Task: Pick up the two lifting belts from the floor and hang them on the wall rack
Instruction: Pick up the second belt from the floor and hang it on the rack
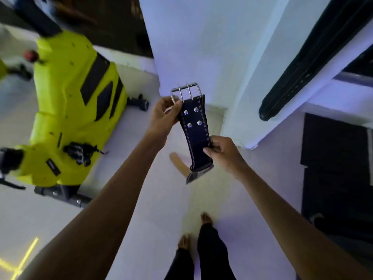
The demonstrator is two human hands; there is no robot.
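Note:
I hold a dark navy lifting belt [195, 128] with white stitching, rivets and a steel double-prong buckle up in front of a white pillar [201, 47]. My left hand [164, 116] grips the belt at its buckle end. My right hand [223, 151] pinches the strap lower down, and the rest of the belt hangs below with a tan inner side showing. A second black belt [310, 63] hangs against the wall at the upper right, its tip pointing down. Its hanger is out of frame.
A large neon-yellow gym machine [72, 110] with black pads stands on the floor at the left, with its dark base feet near my left arm. Black mats [335, 168] lie at the right. My bare feet [205, 219] stand on the pale floor below.

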